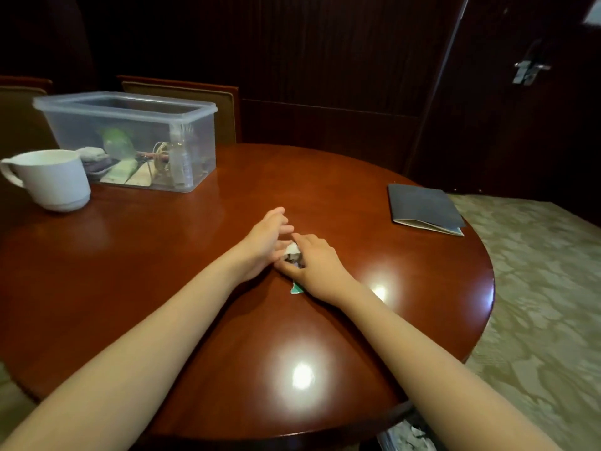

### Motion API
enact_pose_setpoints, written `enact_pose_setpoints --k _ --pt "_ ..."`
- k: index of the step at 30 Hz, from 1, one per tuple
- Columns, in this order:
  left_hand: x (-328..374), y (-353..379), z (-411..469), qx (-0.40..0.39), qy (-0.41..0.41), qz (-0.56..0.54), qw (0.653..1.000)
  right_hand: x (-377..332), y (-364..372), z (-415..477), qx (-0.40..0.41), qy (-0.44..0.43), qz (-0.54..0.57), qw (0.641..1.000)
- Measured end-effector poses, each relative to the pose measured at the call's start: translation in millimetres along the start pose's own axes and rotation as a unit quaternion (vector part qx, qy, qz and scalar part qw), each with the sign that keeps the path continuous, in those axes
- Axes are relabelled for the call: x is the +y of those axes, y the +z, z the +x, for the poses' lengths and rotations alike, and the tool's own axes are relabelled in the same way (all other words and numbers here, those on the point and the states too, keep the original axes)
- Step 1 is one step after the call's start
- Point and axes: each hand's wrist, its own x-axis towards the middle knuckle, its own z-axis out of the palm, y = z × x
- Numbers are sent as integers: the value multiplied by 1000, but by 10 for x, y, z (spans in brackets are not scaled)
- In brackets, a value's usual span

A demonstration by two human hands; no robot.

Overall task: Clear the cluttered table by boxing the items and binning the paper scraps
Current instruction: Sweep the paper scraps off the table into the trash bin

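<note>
Bunching paper scraps (292, 249) mid-worktop (182, 242): right hand (317, 262) curls over them, gripping from 4 o'clock. Left hand (265, 244), fingers (279, 215) mostly straight, touches them from 9 o'clock.

We log a dim room, the back wall (325, 60) near black; light from above leaves two hard white glare spots on the polished counter (130, 288). Wide-angle distortion bows the counter rim, and the door handle (530, 71) near the upper right corner smears with blur.
</note>
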Motion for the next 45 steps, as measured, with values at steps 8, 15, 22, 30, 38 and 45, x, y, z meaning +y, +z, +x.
enact_pose_setpoints --k 8,15,22,30,38,45 --pt "42 -181 21 21 20 217 976 -108 -35 116 4 5 -61 998" --pt "115 -284 -42 -153 -44 343 926 6 -183 141 76 46 -1 996" --pt "-212 210 -16 -84 165 455 871 173 -323 100 156 121 75 977" --pt "-294 530 72 15 168 509 844 462 -382 -11 118 234 6 965" --pt "-288 553 -12 6 212 499 840 473 -352 -53 159 268 21 950" --pt "-258 535 -69 42 206 423 881 529 -406 -91 185 296 14 937"
